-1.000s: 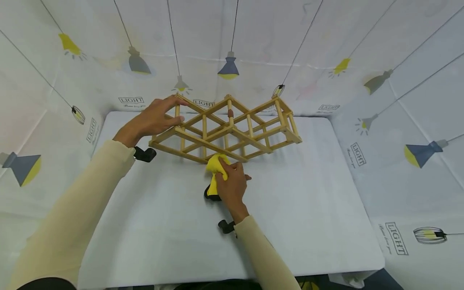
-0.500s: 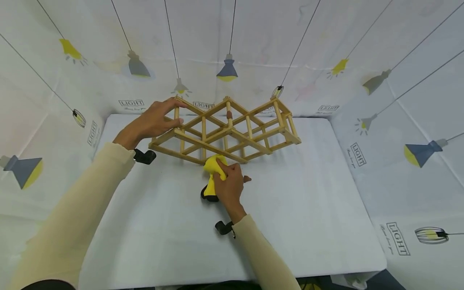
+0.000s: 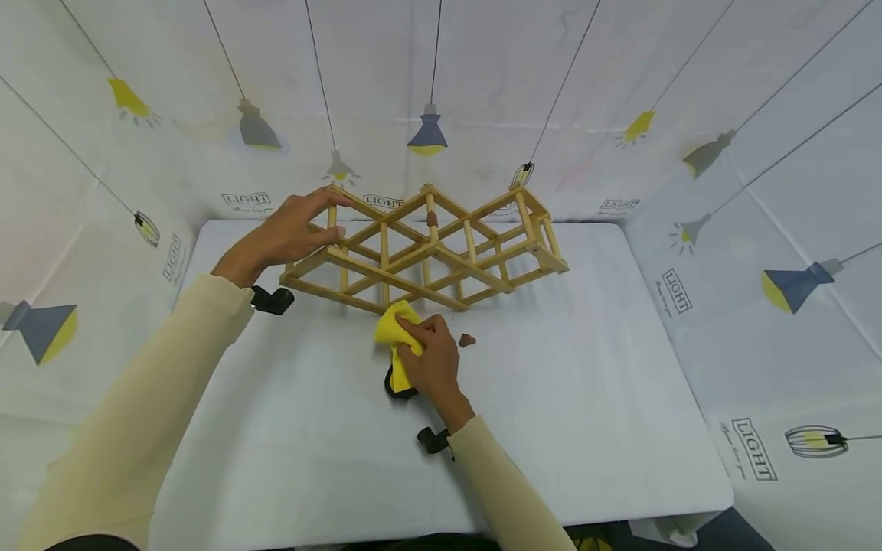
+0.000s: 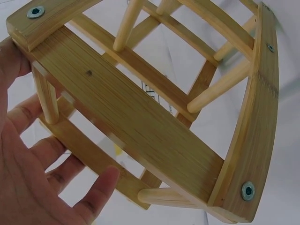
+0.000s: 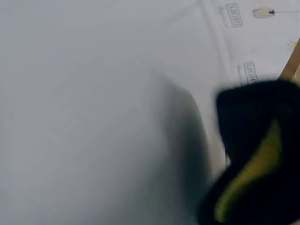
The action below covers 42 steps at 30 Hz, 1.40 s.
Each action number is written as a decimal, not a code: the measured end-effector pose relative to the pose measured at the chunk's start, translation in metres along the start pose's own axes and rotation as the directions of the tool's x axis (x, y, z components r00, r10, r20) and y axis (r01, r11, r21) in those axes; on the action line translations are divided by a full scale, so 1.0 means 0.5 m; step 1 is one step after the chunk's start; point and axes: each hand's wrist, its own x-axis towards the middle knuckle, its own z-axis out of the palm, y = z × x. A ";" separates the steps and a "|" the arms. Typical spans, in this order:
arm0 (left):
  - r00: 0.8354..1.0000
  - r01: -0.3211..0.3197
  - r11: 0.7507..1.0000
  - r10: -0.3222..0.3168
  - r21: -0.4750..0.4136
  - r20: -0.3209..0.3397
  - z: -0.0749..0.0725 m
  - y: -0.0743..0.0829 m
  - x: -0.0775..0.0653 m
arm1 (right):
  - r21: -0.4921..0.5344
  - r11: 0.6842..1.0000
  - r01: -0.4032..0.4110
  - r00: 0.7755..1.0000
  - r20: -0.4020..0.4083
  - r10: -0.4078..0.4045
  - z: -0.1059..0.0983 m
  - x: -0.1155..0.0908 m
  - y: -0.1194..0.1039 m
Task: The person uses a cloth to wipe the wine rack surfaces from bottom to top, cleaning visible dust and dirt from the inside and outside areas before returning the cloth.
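A wooden lattice rack (image 3: 432,249) of crossed slats and round dowels stands across the back of the table. My left hand (image 3: 292,226) grips its upper left end; in the left wrist view that hand's fingers (image 4: 49,152) reach round a dowel and slat, near bolted corners. In front of the rack, my right hand (image 3: 434,363) pinches a bunched yellow cloth (image 3: 396,329) with black trim, its top close to the lower slat. The cloth's dark side (image 5: 253,117) fills the right of the right wrist view, where the hand is hidden.
A small brown piece (image 3: 467,340) lies on the white table (image 3: 586,428), just right of my right hand. One middle dowel carries a brown patch (image 3: 432,219). Lamp-printed sheeting (image 3: 496,69) rises closely behind the rack and along both sides.
My right hand has drawn the cloth slightly left and toward me, off the rack's lower slat. More of the brown piece shows beside it. Left hand and rack hold their place.
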 end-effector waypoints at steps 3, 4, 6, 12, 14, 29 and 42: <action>1.000 -0.012 1.000 0.012 -0.001 -0.011 -0.009 0.003 0.000 | -0.008 0.992 0.128 0.970 -0.205 -0.127 -0.019 -0.005 0.007; 1.000 -0.009 1.000 0.009 -0.004 -0.011 -0.011 0.004 -0.001 | -0.026 0.988 0.151 0.957 -0.246 -0.153 -0.024 0.000 0.009; 1.000 0.003 1.000 -0.003 -0.015 -0.006 -0.013 0.005 -0.004 | -0.060 0.987 0.152 0.947 -0.279 -0.162 -0.033 0.012 0.013; 1.000 0.020 1.000 -0.020 -0.021 0.016 -0.002 0.001 -0.004 | -0.113 0.990 -0.080 0.977 -0.206 0.055 -0.046 0.030 0.049; 1.000 0.015 1.000 -0.015 -0.020 0.020 0.001 0.003 -0.001 | -0.125 0.973 -0.193 0.966 -0.199 0.166 -0.050 0.027 0.067; 1.000 -0.004 1.000 0.004 -0.028 0.004 0.009 0.004 -0.004 | -0.055 0.993 -0.103 0.985 -0.144 0.095 -0.063 0.018 0.039; 1.000 -0.015 1.000 0.015 -0.026 -0.002 0.005 0.002 -0.007 | 0.083 0.942 -0.324 0.912 -0.237 0.334 -0.181 0.046 0.112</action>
